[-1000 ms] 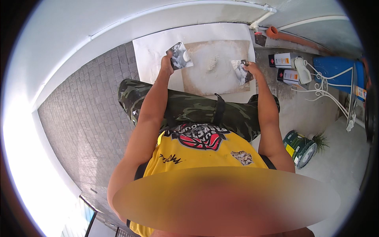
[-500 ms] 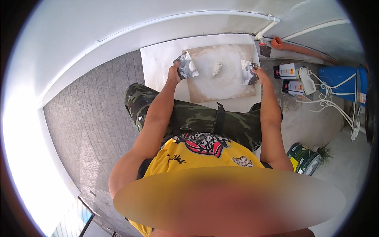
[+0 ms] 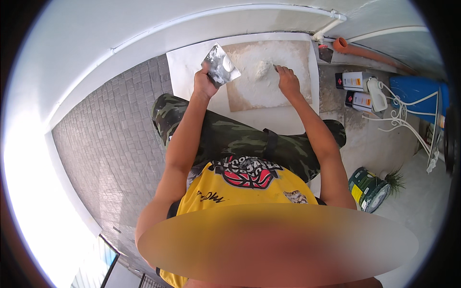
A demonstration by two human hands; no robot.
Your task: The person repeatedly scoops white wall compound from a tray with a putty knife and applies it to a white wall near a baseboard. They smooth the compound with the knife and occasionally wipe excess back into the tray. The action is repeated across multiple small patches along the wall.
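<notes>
My left hand grips a flat metal scraper, its blade smeared with white paste and tilted above the left edge of a tan board. Closed around the handle of a second scraper is my right hand. That blade is mostly hidden, with only a thin dark part showing beside the fingers. It is at the right side of a lumpy white mound of paste on the board; whether they touch I cannot tell. White residue covers much of the board, which lies on a larger white sheet.
Right of the sheet stand metal cans, a white jug, a blue barrel and a curled white metal frame. An orange pipe and a dark plate lie by the wall. A green bucket sits lower right.
My right hand has moved left from the board's right edge to the mound, and its scraper has turned nearly edge-on. My left hand and its scraper have shifted slightly left.
</notes>
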